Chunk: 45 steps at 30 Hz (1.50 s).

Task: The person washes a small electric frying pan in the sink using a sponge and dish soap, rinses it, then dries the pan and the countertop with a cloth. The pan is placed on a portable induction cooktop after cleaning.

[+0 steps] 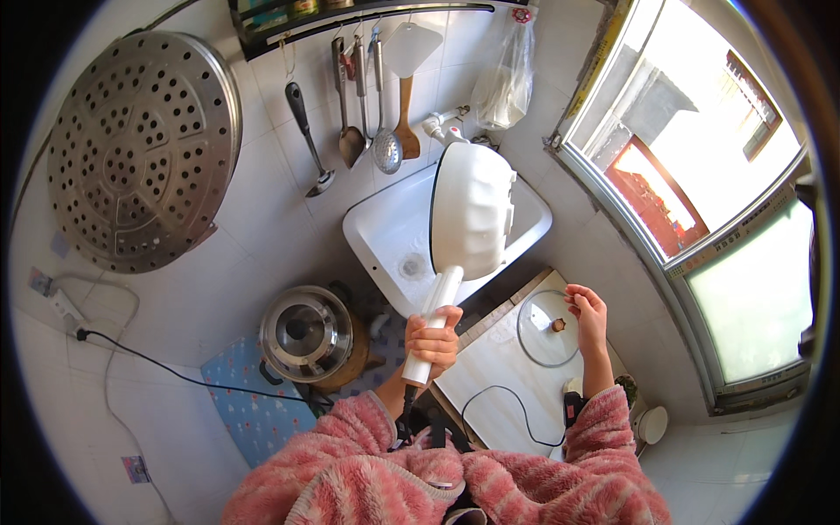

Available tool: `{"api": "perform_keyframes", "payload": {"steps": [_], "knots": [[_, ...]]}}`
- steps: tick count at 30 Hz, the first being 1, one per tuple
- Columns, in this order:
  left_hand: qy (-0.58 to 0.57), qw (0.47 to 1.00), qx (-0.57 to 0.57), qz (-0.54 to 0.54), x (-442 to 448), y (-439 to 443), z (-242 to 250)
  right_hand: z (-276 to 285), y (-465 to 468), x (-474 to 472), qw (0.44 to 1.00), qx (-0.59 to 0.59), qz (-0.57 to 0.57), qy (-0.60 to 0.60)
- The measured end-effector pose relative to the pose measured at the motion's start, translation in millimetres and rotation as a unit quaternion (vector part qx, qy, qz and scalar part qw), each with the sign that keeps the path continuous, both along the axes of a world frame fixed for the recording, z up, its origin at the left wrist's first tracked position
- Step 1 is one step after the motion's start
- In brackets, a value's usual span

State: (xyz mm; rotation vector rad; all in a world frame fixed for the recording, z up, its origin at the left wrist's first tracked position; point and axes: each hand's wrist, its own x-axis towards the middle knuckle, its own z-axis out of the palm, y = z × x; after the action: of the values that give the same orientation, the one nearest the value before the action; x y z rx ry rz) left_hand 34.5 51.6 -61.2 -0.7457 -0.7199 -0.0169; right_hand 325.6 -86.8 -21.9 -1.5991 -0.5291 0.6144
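Observation:
My left hand [432, 341] is closed around the white handle of an electric cooking pot [469, 210]. The pot is tilted on its side over a white sink basin [367, 226], with its dark rim towards the left and its ribbed white outside towards the right. Its inside is hidden. A black cord runs down from the handle's end. My right hand [587, 312] is at the upper right edge of a round glass lid [548, 331] with a brown knob, above the light marble-look counter; whether the fingers grip the rim is hard to tell.
A faucet [449, 128] is behind the pot. A lidded steel pot [305, 335] stands at left. Ladles and a wooden spatula [407, 128] hang on the tiled wall, beside a perforated steel steamer tray [141, 154]. A window [682, 164] is at right; a black cord [495, 387] lies on the counter.

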Motion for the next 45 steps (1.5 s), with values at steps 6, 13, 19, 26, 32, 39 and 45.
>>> {"api": "perform_keyframes", "payload": {"steps": [6,13,19,26,32,39,45], "knots": [[-0.097,0.994,-0.033,0.022,11,-23,8,-1,-25,-5,1.000,-0.017,0.008,0.003],[-0.153,0.988,0.013,0.008,-2,-36,4,-5,-47,-16,0.999,-0.045,0.017,-0.009],[-0.010,0.982,0.190,0.016,-86,-30,-25,-8,-56,-36,0.995,-0.066,0.075,-0.015],[0.372,0.812,0.432,0.129,-298,-62,-32,-16,-54,-87,0.990,-0.090,0.109,-0.009],[0.630,0.617,0.418,0.219,-455,-135,-42,-30,-40,-143,0.981,-0.080,0.176,0.011],[0.778,0.503,0.318,0.204,-541,-183,-113,-20,-12,-195,0.964,-0.140,0.216,-0.062],[0.824,0.456,0.282,0.184,-555,-202,-186,11,-13,-211,0.959,-0.146,0.212,-0.115]]}}
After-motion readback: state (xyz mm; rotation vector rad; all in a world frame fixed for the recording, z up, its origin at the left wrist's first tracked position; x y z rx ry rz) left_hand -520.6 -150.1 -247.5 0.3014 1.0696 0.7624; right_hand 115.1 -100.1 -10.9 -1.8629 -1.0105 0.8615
